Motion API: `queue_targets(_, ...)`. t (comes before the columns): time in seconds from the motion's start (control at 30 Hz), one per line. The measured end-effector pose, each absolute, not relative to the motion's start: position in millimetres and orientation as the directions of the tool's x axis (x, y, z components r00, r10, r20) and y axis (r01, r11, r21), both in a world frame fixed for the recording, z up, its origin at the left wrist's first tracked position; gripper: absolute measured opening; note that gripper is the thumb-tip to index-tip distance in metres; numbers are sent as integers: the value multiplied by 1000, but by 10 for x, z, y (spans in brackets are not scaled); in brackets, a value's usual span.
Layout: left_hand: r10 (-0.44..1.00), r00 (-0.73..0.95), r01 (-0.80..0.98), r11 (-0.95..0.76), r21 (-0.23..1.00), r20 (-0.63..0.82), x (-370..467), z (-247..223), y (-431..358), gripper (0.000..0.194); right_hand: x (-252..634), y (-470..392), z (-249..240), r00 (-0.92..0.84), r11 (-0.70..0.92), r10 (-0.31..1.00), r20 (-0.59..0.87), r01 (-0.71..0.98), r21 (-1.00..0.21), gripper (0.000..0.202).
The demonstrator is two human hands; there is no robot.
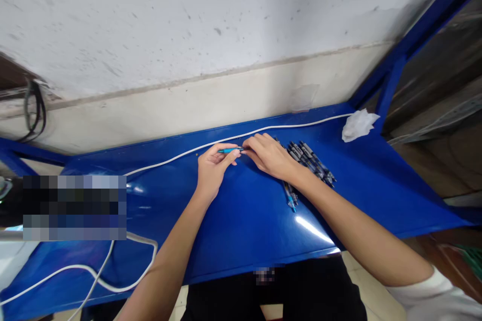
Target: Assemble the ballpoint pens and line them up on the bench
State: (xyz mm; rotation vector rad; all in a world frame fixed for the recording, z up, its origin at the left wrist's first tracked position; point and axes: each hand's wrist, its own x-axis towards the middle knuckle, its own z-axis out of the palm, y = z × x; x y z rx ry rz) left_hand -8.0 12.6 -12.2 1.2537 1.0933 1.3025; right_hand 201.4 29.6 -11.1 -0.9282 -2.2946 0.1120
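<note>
A blue pen [229,150] is pinched level above the blue tabletop [241,220] by the left hand [211,168], while its tip end is gripped by the right hand [268,154] (likely for steadiness). More pens [312,161] are heaped just beside the right hand.

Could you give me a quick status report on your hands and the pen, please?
Left hand and right hand both grip the blue pen. Pen pile beside right hand. White cable behind.
</note>
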Motion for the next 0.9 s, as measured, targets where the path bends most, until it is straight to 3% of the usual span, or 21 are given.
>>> queue_targets(0.17,990,0,-50,-144,988,144,-101,-124,139,25,2009,316,-134,-557,767,613,560,589,-253,20)
queue_targets(0.4,989,4,-44,-149,988,149,-110,-124,131,24,2007,289,-106,-515,736,675,528,518,-436,12)
queue_targets(0.6,985,-15,-51,-170,984,170,-110,-111,117,24,2011,273,-65,-570,758,650,502,535,-374,24)
queue_targets(0.8,983,-10,-55,-183,982,183,-105,-120,110,24,2013,246,-75,-534,712,701,472,507,-485,18)
queue_targets(0.9,983,-18,-46,-184,982,183,-109,-137,110,24,2019,264,-73,-559,732,681,473,538,-418,23)
